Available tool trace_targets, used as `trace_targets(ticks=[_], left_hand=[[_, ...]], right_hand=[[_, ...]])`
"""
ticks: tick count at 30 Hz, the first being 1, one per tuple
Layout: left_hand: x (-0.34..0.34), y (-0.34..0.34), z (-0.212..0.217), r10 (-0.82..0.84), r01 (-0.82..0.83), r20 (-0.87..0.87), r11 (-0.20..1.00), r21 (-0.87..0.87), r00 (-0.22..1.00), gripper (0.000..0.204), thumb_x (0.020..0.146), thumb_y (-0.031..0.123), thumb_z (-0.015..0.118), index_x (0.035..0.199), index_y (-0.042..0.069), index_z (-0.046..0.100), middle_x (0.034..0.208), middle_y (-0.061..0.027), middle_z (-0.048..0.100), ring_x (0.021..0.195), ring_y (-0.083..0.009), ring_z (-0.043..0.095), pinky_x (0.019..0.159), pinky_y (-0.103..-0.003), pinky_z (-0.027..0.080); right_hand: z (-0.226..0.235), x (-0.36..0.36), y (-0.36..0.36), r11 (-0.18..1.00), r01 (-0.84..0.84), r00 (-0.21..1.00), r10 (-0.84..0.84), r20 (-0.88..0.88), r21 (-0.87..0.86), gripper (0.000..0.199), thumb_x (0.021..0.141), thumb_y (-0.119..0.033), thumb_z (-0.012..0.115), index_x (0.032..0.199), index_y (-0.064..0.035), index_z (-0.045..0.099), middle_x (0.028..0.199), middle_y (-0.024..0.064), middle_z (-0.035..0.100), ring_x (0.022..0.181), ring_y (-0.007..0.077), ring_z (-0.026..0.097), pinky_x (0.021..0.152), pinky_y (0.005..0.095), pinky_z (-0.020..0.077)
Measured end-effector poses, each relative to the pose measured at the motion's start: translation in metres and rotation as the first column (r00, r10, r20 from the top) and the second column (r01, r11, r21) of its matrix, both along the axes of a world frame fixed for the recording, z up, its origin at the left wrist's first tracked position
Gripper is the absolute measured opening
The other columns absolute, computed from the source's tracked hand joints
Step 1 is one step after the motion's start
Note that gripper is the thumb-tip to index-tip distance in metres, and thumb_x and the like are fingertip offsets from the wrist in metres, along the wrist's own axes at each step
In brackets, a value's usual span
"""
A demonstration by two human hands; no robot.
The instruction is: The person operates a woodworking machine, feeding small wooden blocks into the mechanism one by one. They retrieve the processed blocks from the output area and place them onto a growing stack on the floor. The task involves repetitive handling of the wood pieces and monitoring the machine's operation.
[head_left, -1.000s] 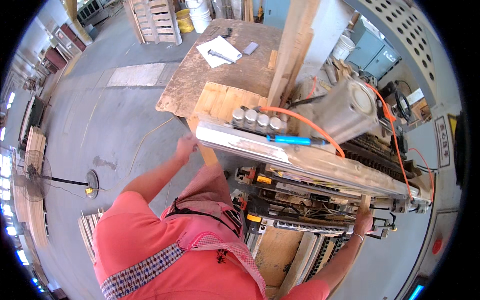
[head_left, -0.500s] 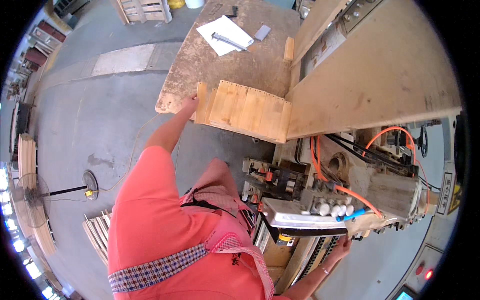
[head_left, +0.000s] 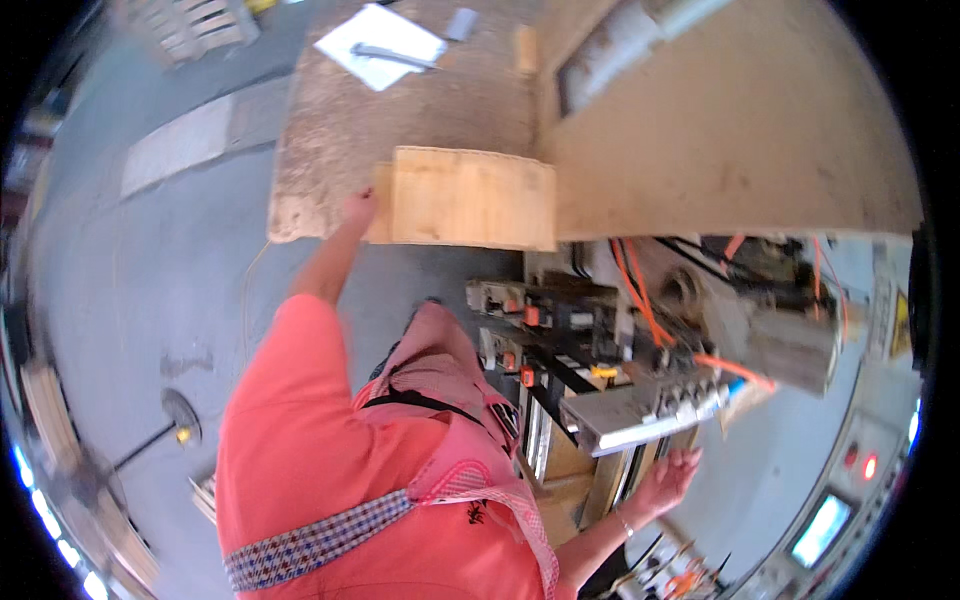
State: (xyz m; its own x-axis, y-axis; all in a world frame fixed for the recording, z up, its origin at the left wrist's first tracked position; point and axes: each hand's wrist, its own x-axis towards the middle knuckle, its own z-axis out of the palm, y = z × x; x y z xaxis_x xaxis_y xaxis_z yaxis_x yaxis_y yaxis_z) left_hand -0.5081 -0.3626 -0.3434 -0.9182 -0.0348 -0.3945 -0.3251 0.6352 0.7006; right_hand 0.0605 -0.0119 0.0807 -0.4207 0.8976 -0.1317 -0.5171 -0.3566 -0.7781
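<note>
My left hand [head_left: 359, 206] is at the left end of a row of pale wooden slats [head_left: 472, 198] on the table's near edge. Its blurred fingers are closed on the outermost wooden slat [head_left: 380, 205], which stands slightly lower than the others and against them. My right hand [head_left: 665, 483] is raised beside the machine, palm partly up, fingers apart and holding nothing. Near it is the machine's grey metal box [head_left: 625, 420] with a row of knobs.
A worn brown table [head_left: 330, 130] carries a paper sheet [head_left: 365, 35], a caliper [head_left: 395, 55] and a small grey block [head_left: 461, 24]. A large board [head_left: 730, 130] rises at the right. Orange hoses [head_left: 640, 290] cross the machine. A lit control panel [head_left: 822, 530] and a standing fan [head_left: 180, 420] flank me.
The gap between the outermost slat and the row has closed. My right hand has come away from the machine and opened. The view has shifted, and the metal box appears tilted differently.
</note>
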Motion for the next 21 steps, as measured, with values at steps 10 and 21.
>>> trace_targets(ticks=[10, 21], left_hand=[[-0.039, -0.008, -0.031, -0.298, 0.295, 0.015, 0.949, 0.108, 0.954, 0.042, 0.085, 0.025, 0.058, 0.118, -0.002, 0.055, 0.106, -0.0112, 0.062, 0.093, -0.0205, 0.059, 0.08, -0.032, 0.048], [0.059, -0.024, 0.042, -0.092, 0.049, -0.186, 0.973, -0.225, 0.978, 0.042, 0.081, 0.01, 0.043, 0.12, -0.003, 0.051, 0.116, -0.0224, 0.056, 0.107, -0.0333, 0.056, 0.088, -0.039, 0.045]], right_hand=[[0.04, -0.032, -0.038, 0.967, 0.203, 0.883, -0.248, -0.4, -0.151, 0.029, 0.093, -0.008, 0.045, 0.121, -0.0017, 0.048, 0.094, 0.0052, 0.053, 0.077, 0.0138, 0.049, 0.043, 0.0194, 0.03], [0.051, -0.01, -0.049, 0.984, 0.179, 0.775, -0.138, -0.616, 0.005, 0.047, 0.081, 0.01, 0.052, 0.125, -0.0049, 0.049, 0.102, 0.007, 0.051, 0.074, 0.0112, 0.043, 0.046, 0.0171, 0.0319]])
